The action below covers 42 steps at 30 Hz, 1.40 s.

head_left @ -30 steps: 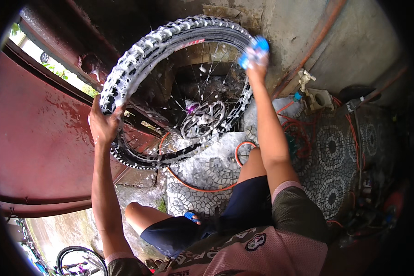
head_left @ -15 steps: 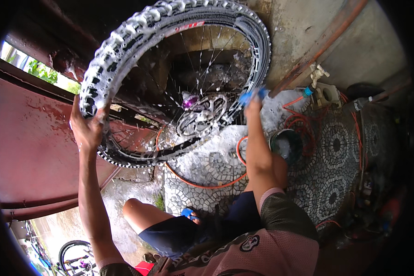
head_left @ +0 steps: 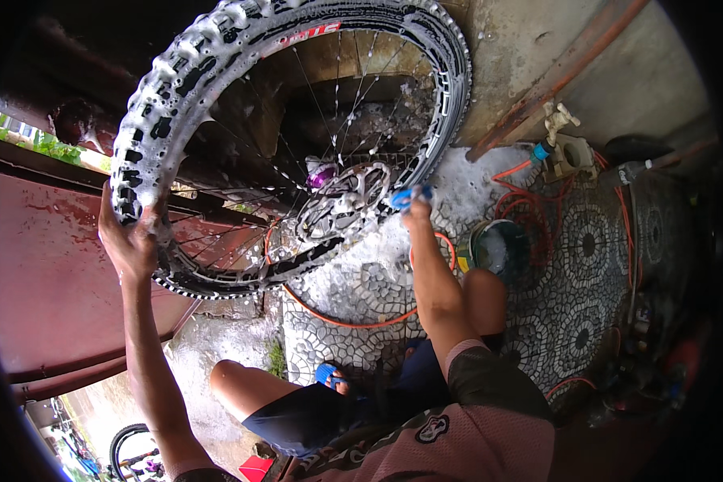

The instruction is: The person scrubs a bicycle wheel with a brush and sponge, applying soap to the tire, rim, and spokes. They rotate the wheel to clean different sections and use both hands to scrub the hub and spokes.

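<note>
A foam-covered bicycle wheel (head_left: 162,127) with a knobby black tyre is held up and tilted before me. My left hand (head_left: 130,245) is closed around the tyre at its lower left. In my right hand (head_left: 417,214) is a blue brush (head_left: 408,196), against or very near the wheel's lower right rim; its bristles are hard to make out. Suds cling to the tyre, the spokes, the purple hub (head_left: 321,175) and the round metal disc (head_left: 344,201) at the centre.
To the right stand a dark green bucket (head_left: 467,253) with sudsy water and a tap (head_left: 557,120). An orange hose (head_left: 353,324) loops over the patterned stone floor (head_left: 377,281). A red metal panel (head_left: 48,265) is at left; another bicycle wheel (head_left: 120,450) shows lower left.
The wheel and my left hand have shifted left and slightly down. My right hand with the brush has moved left and down along the rim.
</note>
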Each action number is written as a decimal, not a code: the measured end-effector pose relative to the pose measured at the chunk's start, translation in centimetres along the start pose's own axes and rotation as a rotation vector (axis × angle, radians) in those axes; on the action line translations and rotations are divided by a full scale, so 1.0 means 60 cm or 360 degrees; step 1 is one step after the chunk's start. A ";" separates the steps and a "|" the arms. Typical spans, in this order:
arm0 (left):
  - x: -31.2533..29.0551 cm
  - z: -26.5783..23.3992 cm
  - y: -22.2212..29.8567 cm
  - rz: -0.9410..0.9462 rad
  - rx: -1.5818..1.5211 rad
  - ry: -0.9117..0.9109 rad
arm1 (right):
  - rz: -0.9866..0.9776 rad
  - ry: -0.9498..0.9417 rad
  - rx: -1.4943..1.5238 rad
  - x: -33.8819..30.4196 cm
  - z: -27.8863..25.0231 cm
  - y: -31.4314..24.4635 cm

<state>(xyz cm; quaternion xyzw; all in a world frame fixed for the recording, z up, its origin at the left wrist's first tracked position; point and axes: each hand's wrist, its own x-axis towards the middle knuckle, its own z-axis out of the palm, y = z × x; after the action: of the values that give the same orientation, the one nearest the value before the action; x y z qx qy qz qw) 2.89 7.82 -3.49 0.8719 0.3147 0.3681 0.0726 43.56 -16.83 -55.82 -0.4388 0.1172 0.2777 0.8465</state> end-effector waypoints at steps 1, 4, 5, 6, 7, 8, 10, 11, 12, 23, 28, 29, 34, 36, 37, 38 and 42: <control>0.002 0.004 0.000 0.0009 -0.0044 -0.0021 | 0.0124 0.0321 -0.0223 0.015 -0.004 0.009; -0.045 -0.042 -0.034 0.0055 0.0345 0.0128 | 0.0178 0.0089 0.0094 0.010 0.168 -0.097; -0.044 -0.050 -0.010 -0.0018 0.0321 0.0060 | 0.0056 -0.0271 0.0036 0.019 0.206 -0.188; -0.047 -0.059 -0.002 -0.0056 0.0303 0.0034 | -0.0283 -0.0341 -0.0153 0.018 0.265 -0.258; -0.050 -0.068 0.007 -0.0089 0.0287 0.0016 | -0.0626 -0.0361 -0.0377 0.009 0.324 -0.313; -0.044 -0.065 0.017 -0.0129 0.0177 -0.0034 | -0.0660 -0.0147 -0.0399 0.011 0.333 -0.330; -0.042 -0.062 0.021 -0.0152 0.0254 0.0001 | -0.0324 -0.0166 -0.0126 0.000 0.238 -0.236; -0.035 -0.059 0.002 -0.0043 0.0268 0.0038 | -0.0272 -0.0043 -0.0057 -0.003 0.158 -0.142; -0.016 -0.039 0.003 0.0002 0.0232 0.0050 | -0.0176 0.0161 -0.0050 -0.028 0.086 -0.028; -0.049 -0.057 0.022 -0.0098 0.0169 0.0041 | -0.0461 0.0045 -0.0538 0.075 0.158 -0.168; 0.017 0.001 0.042 -0.0023 0.0047 -0.0020 | 0.0214 0.0158 -0.0103 -0.163 0.007 0.235; -0.042 -0.040 0.024 -0.0162 0.0190 0.0011 | 0.0833 0.0198 -0.0222 -0.341 0.067 0.292; -0.016 -0.030 -0.006 0.0038 0.0270 0.0056 | -0.0217 0.0135 -0.0740 -0.132 0.075 0.126; -0.059 -0.066 0.012 -0.0146 0.0288 0.0067 | -0.0164 -0.0176 -0.1249 -0.085 0.155 -0.018; -0.056 -0.066 0.027 -0.0226 0.0197 0.0061 | -0.0520 -0.0137 -0.1349 -0.099 0.142 0.008; -0.052 -0.063 0.022 -0.0194 0.0222 0.0080 | -0.0873 -0.0043 -0.1459 -0.108 0.119 0.038; -0.004 -0.014 0.023 0.0052 0.0334 0.0140 | 0.0178 -0.0392 -0.0935 -0.423 0.091 0.329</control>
<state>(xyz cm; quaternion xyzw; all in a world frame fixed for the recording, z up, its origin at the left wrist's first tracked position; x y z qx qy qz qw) 2.88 6.49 -2.51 0.8626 0.3403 0.3722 -0.0391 11.24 -12.66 -54.77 -0.6203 -0.0473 0.3966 0.6750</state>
